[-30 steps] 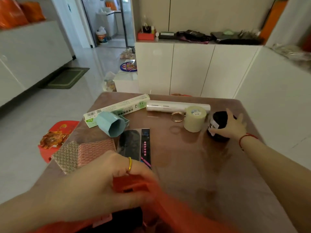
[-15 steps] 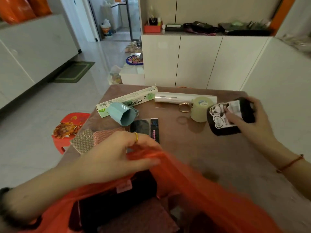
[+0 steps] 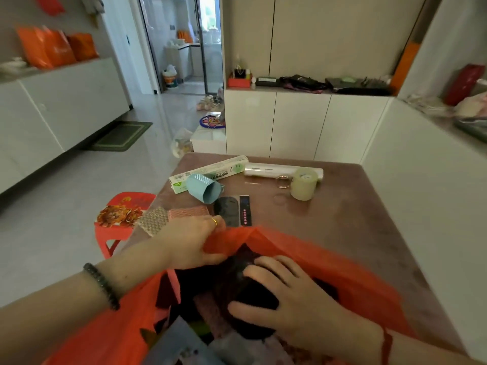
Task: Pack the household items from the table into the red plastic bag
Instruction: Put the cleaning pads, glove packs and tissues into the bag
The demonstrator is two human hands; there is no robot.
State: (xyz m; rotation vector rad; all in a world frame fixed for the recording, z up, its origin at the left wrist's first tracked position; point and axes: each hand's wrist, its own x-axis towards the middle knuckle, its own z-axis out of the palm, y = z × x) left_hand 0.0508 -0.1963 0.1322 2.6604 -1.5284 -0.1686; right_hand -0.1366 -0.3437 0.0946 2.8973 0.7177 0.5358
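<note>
The red plastic bag [image 3: 329, 262] lies open at the table's near edge. My left hand [image 3: 192, 243] grips its far-left rim and holds the mouth up. My right hand [image 3: 295, 299] is inside the bag, fingers curled round a black pouch [image 3: 237, 283] that sits among other dark items. On the brown table [image 3: 355, 227] lie a long white-green box [image 3: 210, 171], a white roll [image 3: 268, 170], a blue cup [image 3: 204, 189] on its side, a pale tape roll [image 3: 303, 184], a key ring [image 3: 282, 181], a black packet [image 3: 233, 210] and two scouring pads [image 3: 168, 218].
A red stool [image 3: 121, 217] stands left of the table. White cabinets [image 3: 303, 125] run behind the table and a white counter [image 3: 421, 180] along its right. Open tiled floor lies to the left, with a green mat [image 3: 121, 137] by the far wall.
My right hand took the black pouch from the table's far right, lifted it, and brought it down into the bag. My left hand lifted the bag's rim higher.
</note>
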